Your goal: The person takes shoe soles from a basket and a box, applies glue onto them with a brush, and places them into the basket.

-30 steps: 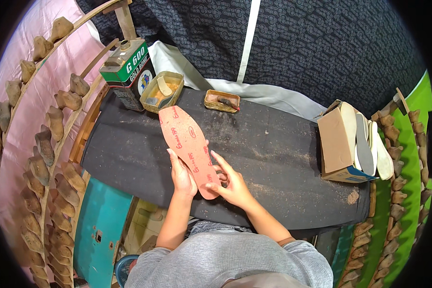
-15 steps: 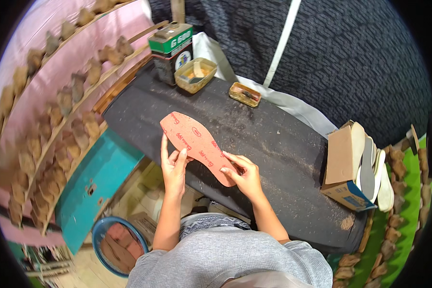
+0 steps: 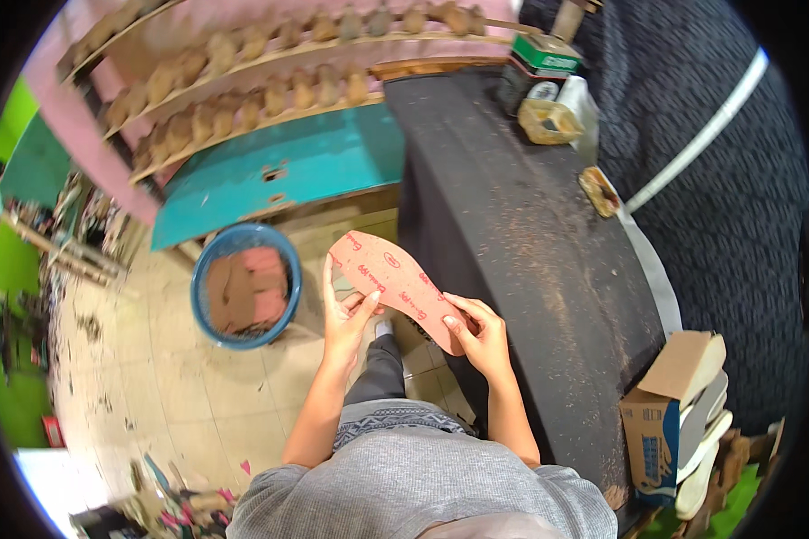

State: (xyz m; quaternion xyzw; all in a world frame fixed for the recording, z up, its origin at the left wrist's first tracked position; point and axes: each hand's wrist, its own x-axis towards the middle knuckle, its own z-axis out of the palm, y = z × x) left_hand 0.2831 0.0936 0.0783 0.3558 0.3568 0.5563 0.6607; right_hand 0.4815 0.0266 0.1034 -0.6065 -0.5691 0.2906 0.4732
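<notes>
Pink insole [image 3: 394, 280] is judged light, thin and fairly stiff with some flex; slipping seems unlikely, and it is best gripped by its edges near both ends. It lies between the hands, its length running from ten to four o'clock: left hand [image 3: 344, 323] half curled, supporting the edge at eight; right hand [image 3: 482, 337] pinching the end at four, thumb on top. Beyond: black-covered table [image 3: 494, 207], two o'clock; blue tub [image 3: 250, 343], nine.
</notes>
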